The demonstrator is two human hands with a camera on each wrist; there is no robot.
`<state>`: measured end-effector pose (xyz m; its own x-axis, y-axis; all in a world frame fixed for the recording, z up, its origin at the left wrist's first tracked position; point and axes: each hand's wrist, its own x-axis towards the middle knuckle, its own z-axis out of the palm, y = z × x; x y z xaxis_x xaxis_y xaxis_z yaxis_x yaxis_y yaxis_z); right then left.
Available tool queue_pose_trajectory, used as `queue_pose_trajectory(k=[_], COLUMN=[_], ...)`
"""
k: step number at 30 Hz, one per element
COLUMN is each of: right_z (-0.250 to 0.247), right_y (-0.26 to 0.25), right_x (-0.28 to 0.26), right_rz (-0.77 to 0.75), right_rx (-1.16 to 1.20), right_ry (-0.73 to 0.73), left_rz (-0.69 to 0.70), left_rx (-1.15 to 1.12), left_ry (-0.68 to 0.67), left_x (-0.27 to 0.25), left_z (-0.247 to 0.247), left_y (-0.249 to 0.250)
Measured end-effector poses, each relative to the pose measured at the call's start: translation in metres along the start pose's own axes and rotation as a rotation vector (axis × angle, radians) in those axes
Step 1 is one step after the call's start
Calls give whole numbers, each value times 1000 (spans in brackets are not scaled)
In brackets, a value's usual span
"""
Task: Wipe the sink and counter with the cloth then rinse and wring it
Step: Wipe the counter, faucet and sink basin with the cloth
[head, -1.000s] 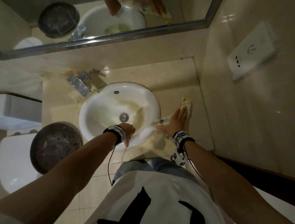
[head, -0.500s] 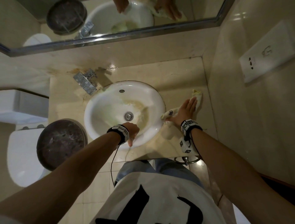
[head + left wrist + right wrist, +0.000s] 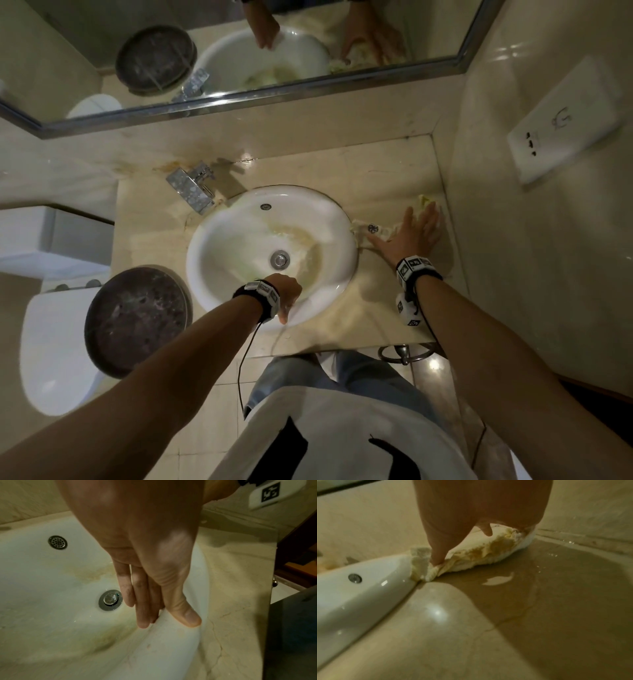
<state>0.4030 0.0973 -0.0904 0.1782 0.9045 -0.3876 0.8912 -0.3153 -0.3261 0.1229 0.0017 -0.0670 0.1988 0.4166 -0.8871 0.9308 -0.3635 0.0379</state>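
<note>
A white round sink (image 3: 205,240) with brown stains around its drain is set in a beige stone counter (image 3: 376,301). My left hand (image 3: 286,294) grips the sink's near rim (image 3: 171,649). Its thumb (image 3: 187,616) lies on top of the rim and its fingers (image 3: 142,612) reach down inside the bowl. A crumpled, yellow-stained white cloth (image 3: 373,230) lies on the counter right of the sink, one end touching the rim. My right hand (image 3: 411,233) presses flat on the cloth (image 3: 479,555) with its fingers spread. The counter (image 3: 539,588) near the cloth looks wet.
A chrome faucet (image 3: 191,186) stands at the sink's back left. A dark round lid (image 3: 137,318) and a white toilet (image 3: 51,342) are at the left. The tiled wall with a socket plate (image 3: 565,126) borders the counter's right edge. A mirror (image 3: 239,51) hangs behind.
My right hand has slid the cloth farther from me and to the right along the counter, toward the wall. My left hand has stayed on the sink rim.
</note>
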Motion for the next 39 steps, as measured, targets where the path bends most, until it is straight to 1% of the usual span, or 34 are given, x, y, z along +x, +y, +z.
queue_pose_trajectory(k=[2, 4, 6, 10, 12, 14, 16, 18, 23, 25, 27, 31, 34, 36, 39], right_z=[1, 0, -2, 0, 5, 7, 6, 2, 1, 8, 17, 36, 30, 23, 25], right_y=[7, 9, 6, 1, 6, 15, 24, 29, 46, 53, 58, 63, 62, 62, 63], right_x=[-1, 0, 3, 7, 5, -1, -12, -25, -61, -78, -94, -109, -99, -89, -84], right_rz=[-55, -77, -70, -27, -37, -83, -131, -144, -144, -118, -75, 111, 247, 279, 248], right_rx=[-75, -92, -105, -119, -83, -4, 82, 103, -159, -245, -275, -165, -32, 17, 7], right_ry=[-52, -51, -12, -31, -14, 26, 80, 104, -40, -77, -69, -62, -70, -79, -77], left_rz=[2, 6, 6, -1, 11, 16, 17, 22, 48, 54, 58, 62, 44, 30, 41], left_rx=[1, 6, 8, 12, 27, 27, 34, 46, 90, 104, 110, 96, 74, 65, 91], left_ry=[7, 4, 10, 12, 14, 22, 23, 26, 13, 11, 18, 19, 20, 10, -17], left_x=[-1, -2, -3, -4, -5, -7, -8, -9, -9, -9, -9, -12, -15, -16, -16], left_z=[0, 0, 0, 2, 2, 1, 0, -1, -6, -6, -6, -6, -5, -5, -10], left_y=[2, 3, 3, 4, 5, 6, 7, 6, 8, 9, 8, 8, 7, 5, 6])
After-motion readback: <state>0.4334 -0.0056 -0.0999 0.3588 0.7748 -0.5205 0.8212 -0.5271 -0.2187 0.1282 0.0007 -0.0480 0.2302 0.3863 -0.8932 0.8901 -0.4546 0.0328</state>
